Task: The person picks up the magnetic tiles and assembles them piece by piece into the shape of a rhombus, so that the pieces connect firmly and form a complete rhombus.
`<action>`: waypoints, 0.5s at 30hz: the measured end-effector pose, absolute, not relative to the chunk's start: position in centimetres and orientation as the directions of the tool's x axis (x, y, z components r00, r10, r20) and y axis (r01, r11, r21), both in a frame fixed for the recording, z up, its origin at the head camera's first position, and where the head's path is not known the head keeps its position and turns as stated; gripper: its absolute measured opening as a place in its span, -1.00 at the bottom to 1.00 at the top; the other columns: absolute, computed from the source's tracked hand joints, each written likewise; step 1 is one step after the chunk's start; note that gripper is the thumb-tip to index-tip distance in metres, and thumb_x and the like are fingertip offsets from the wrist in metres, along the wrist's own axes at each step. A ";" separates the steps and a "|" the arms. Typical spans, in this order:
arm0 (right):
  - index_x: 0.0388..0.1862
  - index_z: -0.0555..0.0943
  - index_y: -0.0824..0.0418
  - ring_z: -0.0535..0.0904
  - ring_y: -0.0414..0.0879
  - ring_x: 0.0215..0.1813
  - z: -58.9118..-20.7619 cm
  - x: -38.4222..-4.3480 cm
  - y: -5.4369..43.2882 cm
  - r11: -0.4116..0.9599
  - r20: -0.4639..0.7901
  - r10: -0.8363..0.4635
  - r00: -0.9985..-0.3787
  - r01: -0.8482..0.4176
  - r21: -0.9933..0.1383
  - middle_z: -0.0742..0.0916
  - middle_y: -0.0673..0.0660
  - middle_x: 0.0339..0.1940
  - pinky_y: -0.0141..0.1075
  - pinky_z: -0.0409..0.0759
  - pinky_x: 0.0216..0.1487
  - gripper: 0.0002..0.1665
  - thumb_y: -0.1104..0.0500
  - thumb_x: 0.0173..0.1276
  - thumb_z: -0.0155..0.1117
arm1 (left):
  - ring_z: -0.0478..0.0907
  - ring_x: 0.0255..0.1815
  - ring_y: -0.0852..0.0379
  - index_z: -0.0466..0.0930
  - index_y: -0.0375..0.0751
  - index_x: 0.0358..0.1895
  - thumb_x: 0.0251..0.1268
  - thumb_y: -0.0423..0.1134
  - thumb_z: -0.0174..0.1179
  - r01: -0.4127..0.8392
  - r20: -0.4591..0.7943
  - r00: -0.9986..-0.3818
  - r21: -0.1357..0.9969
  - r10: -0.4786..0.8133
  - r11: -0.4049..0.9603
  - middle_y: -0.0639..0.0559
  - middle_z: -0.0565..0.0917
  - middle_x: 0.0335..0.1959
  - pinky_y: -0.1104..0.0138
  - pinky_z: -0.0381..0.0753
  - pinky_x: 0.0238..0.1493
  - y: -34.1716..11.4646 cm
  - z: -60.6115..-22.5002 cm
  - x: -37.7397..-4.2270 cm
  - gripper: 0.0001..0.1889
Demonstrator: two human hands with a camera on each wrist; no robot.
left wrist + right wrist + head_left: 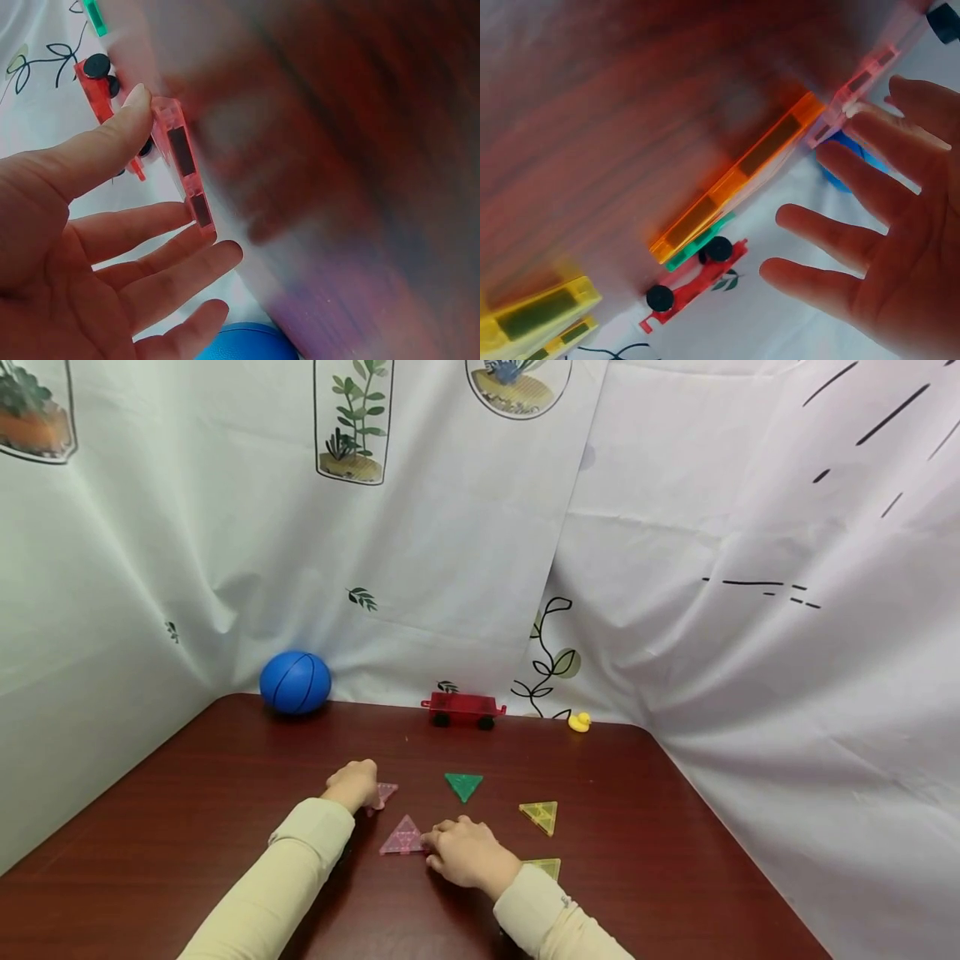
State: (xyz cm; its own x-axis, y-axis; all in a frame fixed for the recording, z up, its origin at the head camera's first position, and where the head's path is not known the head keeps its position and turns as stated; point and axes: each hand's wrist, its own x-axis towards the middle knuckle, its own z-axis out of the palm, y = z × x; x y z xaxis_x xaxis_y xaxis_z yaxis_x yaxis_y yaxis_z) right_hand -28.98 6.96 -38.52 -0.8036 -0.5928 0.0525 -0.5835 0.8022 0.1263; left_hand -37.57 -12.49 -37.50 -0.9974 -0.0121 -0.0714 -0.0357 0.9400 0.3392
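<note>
My left hand [352, 785] pinches a pink translucent triangular magnetic tile [180, 154], thumb at one end and fingers by the other, low over the table. To its lower right lies a second pink triangular tile [405, 837]. My right hand [468, 853] reaches in low beside this tile, its fingertips overlapping the tile's right corner. The right wrist view shows that hand's fingers extended and spread, near an orange tile [739, 180] that the hand hides from the head view. A green triangular tile [463, 786] lies beyond both hands.
Two yellow triangular tiles [542, 817] lie right of my right hand, the nearer partly covered by the wrist. Along the table's back edge stand a blue ball [296, 682], a red wheeled wagon [465, 708] and a yellow duck [579, 722]. Printed curtains [450, 543] hang behind.
</note>
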 end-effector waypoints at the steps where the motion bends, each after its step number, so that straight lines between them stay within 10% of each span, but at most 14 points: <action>1: -0.03 0.55 -0.11 0.44 -0.07 -0.08 -38.5 -28.9 6.9 0.799 0.045 -0.596 -0.802 -0.586 0.134 0.55 -0.12 -0.01 -0.12 0.44 -0.27 -0.66 -0.06 0.21 0.10 | 0.41 -0.49 0.00 0.52 -0.30 -0.36 -0.29 -0.26 0.42 -0.029 -0.061 -0.998 0.337 -0.009 0.941 -0.10 0.50 -0.57 0.15 0.40 -0.50 -12.5 -37.5 -37.6 -0.65; 15: -0.05 0.57 -0.12 0.49 -0.12 -0.16 -38.5 -28.7 6.6 0.791 0.020 -0.600 -0.799 -0.590 0.161 0.61 -0.17 -0.15 -0.19 0.48 -0.32 -0.69 -0.03 0.21 0.12 | 0.42 -0.51 -0.14 0.50 -0.41 -0.53 -0.48 -0.42 0.46 0.050 0.049 -0.998 0.375 0.034 0.926 -0.40 0.27 -0.38 0.24 0.46 -0.50 -12.2 -37.8 -37.6 -0.66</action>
State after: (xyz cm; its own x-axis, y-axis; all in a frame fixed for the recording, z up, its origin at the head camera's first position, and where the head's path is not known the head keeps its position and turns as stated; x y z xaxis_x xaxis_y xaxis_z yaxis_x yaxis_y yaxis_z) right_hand -28.74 6.61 -38.46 -0.7995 -0.6003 0.0203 -0.5900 0.7912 0.1611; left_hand -37.59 -12.17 -37.80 -0.9982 0.0344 0.0490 0.0503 0.9256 0.3751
